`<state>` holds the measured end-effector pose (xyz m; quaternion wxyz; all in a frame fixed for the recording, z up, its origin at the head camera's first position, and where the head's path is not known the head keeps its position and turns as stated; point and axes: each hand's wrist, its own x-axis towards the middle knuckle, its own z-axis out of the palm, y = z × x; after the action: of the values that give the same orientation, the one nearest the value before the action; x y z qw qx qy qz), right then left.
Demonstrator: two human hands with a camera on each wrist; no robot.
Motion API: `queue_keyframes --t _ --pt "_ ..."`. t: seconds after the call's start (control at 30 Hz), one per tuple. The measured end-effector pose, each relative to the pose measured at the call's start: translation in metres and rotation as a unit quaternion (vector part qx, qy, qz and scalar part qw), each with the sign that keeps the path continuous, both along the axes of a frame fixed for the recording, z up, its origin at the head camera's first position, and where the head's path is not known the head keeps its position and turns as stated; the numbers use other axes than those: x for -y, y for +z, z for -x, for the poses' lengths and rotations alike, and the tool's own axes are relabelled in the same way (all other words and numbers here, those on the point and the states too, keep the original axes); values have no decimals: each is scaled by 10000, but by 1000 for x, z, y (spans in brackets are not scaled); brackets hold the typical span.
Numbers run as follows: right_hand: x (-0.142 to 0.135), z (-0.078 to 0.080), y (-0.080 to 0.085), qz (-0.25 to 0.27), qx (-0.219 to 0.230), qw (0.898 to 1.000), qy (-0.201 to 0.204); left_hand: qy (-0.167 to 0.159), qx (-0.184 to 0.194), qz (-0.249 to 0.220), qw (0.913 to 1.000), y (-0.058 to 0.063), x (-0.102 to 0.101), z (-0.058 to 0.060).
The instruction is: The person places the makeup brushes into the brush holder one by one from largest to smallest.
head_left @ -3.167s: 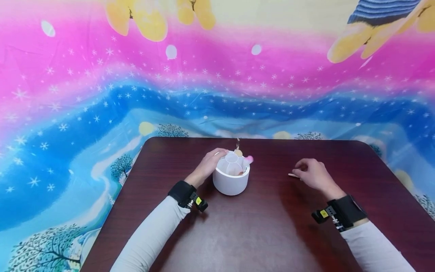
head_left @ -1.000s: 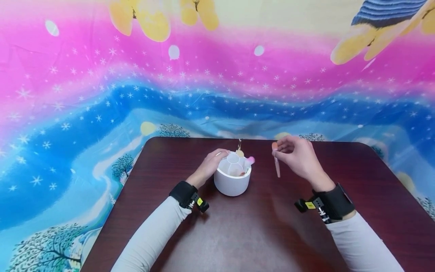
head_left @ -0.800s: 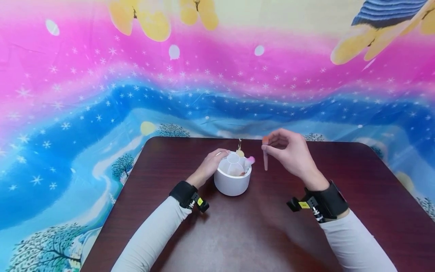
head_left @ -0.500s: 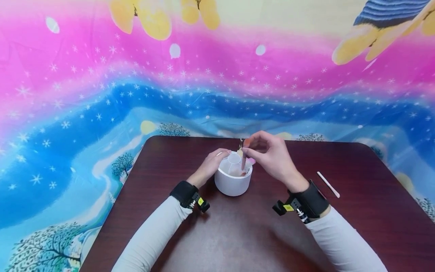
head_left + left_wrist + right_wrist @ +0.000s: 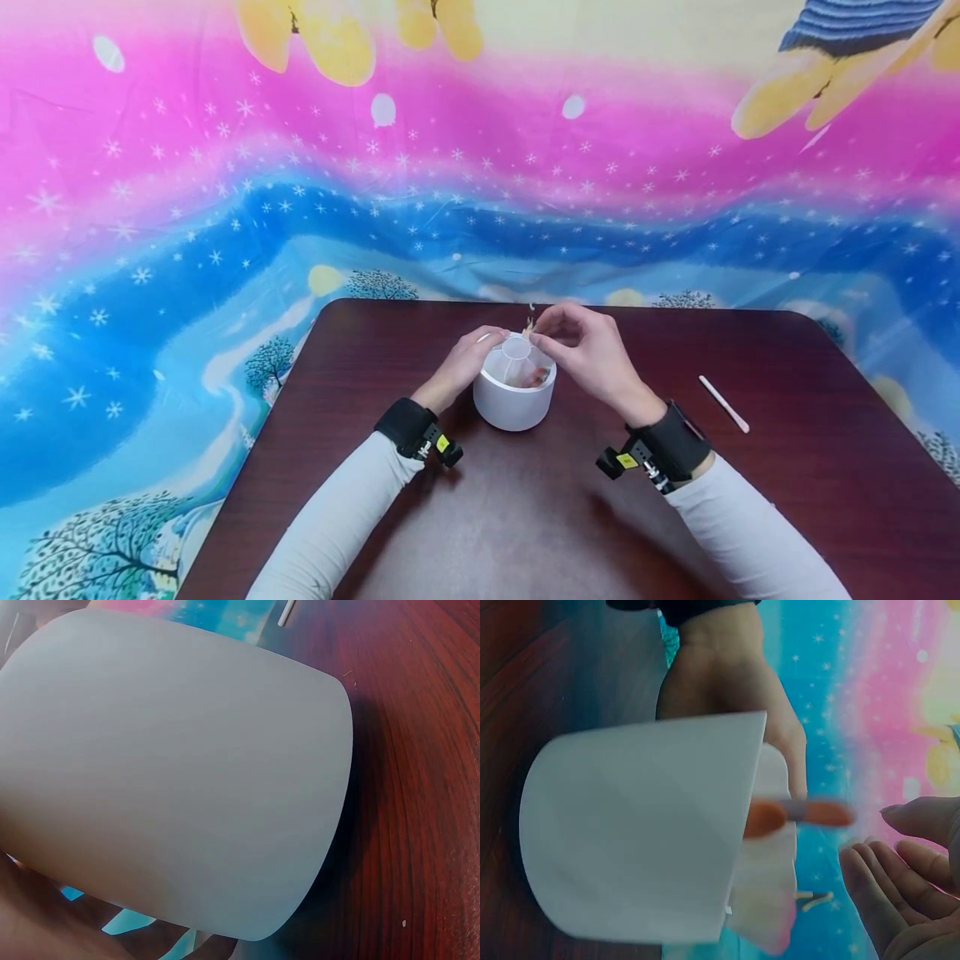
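A white round brush holder [image 5: 513,410] with inner dividers stands on the table. My left hand [image 5: 463,363] grips its left side, fingers over the rim. My right hand [image 5: 592,354] hovers at the right rim; in the right wrist view its thumb and fingers are apart with nothing between them. A blurred makeup brush with an orange tip [image 5: 829,813] sticks out of the holder, just off those fingertips. Beside it is a second orange tip [image 5: 765,819]. A pink-and-white fluffy brush [image 5: 769,926] leans out at the rim. The brush handles are mostly hidden inside.
One thin white stick [image 5: 723,404] with a thicker near end lies on the table at the right. The dark red wooden table [image 5: 480,533] ends at a colourful printed cloth [image 5: 480,167] hanging behind it.
My right hand has carried an orange-tipped makeup brush leftward from the table's right side to the holder and let go of it. The white stick has come into view. My left hand stays put.
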<state>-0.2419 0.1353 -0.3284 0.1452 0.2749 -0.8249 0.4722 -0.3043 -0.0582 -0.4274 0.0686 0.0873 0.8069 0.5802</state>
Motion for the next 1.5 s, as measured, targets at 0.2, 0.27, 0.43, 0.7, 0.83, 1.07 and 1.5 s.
queue_keyframes --t 0.2,0.27,0.43,0.7,0.83,1.07,1.5 --pt "-34 18 -22 -168 -106 9983 -547 -20 -1 44 10000 0 0 -1" --pt "-48 21 -28 -353 -173 9955 -867 -28 -2 61 10000 0 0 -1" --pt "-88 21 -45 -891 -63 9828 -1616 -43 56 78 9999 0 1 -1" --pt "-168 17 -83 -1963 1244 9521 -1985 -59 57 45 10000 2 2 0" --pt "-198 16 -101 -2123 1754 9355 -2213 -24 175 87 9998 2 2 -2" --pt "-223 14 -118 -2103 2248 9137 -2654 -22 267 87 9996 1 2 -5" --pt "-239 8 -114 -2714 2571 8912 -2570 -61 181 109 9998 1 2 -5"
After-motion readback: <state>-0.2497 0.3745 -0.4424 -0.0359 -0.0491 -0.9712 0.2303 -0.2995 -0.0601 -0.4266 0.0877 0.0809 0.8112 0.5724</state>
